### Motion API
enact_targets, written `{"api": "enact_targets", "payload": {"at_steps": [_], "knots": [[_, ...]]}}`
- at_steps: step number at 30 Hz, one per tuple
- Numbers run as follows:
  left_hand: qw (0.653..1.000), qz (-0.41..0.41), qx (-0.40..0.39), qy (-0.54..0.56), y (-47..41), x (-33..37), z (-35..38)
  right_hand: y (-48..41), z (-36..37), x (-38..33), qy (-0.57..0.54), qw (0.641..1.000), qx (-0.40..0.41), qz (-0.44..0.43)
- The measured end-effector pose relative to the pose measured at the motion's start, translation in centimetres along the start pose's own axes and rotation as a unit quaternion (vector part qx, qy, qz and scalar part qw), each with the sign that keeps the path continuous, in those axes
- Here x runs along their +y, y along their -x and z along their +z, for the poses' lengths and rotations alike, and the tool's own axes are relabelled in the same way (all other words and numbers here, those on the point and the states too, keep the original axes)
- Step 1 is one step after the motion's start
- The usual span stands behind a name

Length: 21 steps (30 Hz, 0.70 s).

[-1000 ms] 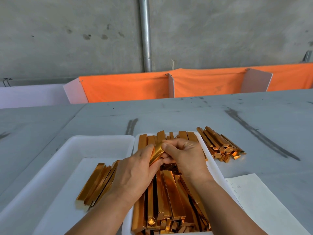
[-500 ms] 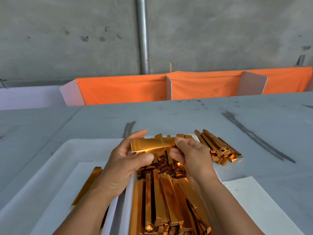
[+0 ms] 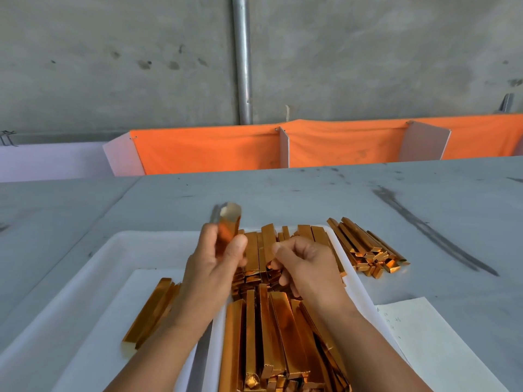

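- Gold box (image 3: 229, 230): one, blurred, tilted nearly upright above the far end of the two trays.
- Pinched at its lower half between thumb and fingers of the left hand (image 3: 215, 267).
- Right hand (image 3: 307, 268): fingers curled, nothing visibly held, over the right tray (image 3: 358, 287).
- Crammed in that tray: stacked boxes (image 3: 283, 321), too many to count.
- Laid in the left tray (image 3: 113, 264): one small bundle (image 3: 152, 312), number unclear.
- On the table (image 3: 311, 193): one loose pile (image 3: 368, 250), one paper sheet (image 3: 441, 352).
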State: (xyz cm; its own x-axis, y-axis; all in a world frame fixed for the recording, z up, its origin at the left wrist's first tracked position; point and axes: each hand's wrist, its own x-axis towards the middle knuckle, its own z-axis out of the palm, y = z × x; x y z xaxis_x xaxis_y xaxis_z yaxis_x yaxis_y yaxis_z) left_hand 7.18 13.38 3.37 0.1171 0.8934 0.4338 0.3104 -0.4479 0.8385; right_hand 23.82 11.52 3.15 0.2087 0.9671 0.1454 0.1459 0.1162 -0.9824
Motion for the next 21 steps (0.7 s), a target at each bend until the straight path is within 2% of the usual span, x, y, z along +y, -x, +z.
{"api": "enact_targets", "payload": {"at_steps": [2,4,6,13,21], "knots": [[0.993,0.016,0.001,-0.116,0.2,-0.5,0.5,0.2,0.1,-0.1,-0.006,1.0,0.007,-0.025],[0.971,0.04,-0.009,-0.236,0.2,-0.9,0.9,0.3,0.1,-0.1,-0.014,0.999,0.012,-0.047],[0.951,0.053,-0.012,-0.305,0.3,-1.1,1.1,0.4,0.2,-0.2,-0.02,0.998,0.019,-0.061],[0.929,0.073,0.0,-0.363,0.5,-1.6,1.6,0.6,0.3,-0.2,0.009,0.996,0.035,-0.08],[0.911,0.1,-0.006,-0.4,0.6,-1.4,1.8,0.4,0.2,0.1,0.028,0.995,0.007,-0.091]]}}
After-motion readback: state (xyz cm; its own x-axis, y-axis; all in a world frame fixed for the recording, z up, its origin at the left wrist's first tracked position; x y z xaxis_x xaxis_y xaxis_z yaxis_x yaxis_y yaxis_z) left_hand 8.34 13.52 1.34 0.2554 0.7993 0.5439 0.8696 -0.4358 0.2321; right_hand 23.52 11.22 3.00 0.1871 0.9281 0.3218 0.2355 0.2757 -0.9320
